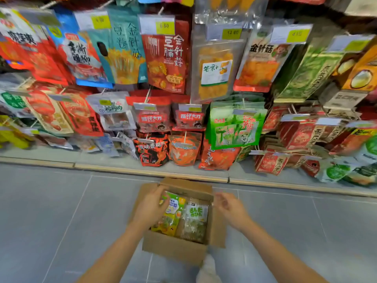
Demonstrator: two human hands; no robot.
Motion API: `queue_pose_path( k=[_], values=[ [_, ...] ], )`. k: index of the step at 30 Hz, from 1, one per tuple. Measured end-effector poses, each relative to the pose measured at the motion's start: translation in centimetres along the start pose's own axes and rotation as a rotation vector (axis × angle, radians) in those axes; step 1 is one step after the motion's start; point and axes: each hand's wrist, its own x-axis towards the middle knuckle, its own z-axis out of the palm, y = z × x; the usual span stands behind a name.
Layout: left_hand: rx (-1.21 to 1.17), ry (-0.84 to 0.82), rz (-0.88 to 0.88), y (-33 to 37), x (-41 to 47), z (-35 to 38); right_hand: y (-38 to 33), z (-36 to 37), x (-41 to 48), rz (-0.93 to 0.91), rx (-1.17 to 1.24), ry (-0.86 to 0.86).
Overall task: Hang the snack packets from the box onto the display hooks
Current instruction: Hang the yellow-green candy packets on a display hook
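Note:
An open cardboard box (173, 249) stands on the grey floor below me. Inside lie a yellow-green snack packet (173, 211) on the left and a clear packet with green lettering (194, 219) on the right. My left hand (151, 207) reaches into the box's left side, and its fingers touch the top edge of the yellow-green packet. My right hand (229, 205) hovers over the box's right flap, blurred, fingers loosely curled and holding nothing. Display hooks (185, 137) on the wall ahead carry hanging packets.
The display wall is packed with rows of hanging snack packets and price tags (165, 26). A low ledge with a yellow strip (151, 170) runs along its base. Grey floor tiles surround the box. A light shoe (208, 270) shows by the box's near corner.

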Motion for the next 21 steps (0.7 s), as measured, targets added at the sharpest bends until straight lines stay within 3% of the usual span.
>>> queue_pose_path(
  k=[5, 9, 15, 21],
  values=[
    [-0.111, 0.097, -0.282, -5.4, 2.8, 5.0, 6.3, 2.8, 7.1, 0.094, 0.07, -0.169],
    [-0.194, 0.077, -0.435, -10.4, 6.9, 10.2, 10.8, 7.7, 13.9, 0.178, 0.112, -0.247],
    [-0.146, 0.047, -0.569, -22.3, 15.2, 21.1, 20.2, 21.3, 23.8, 0.194, 0.042, -0.363],
    [-0.07, -0.094, -0.608, -37.0, 21.1, 35.0, 30.9, 38.6, 31.4, 0.379, 0.27, -0.46]
  ],
)
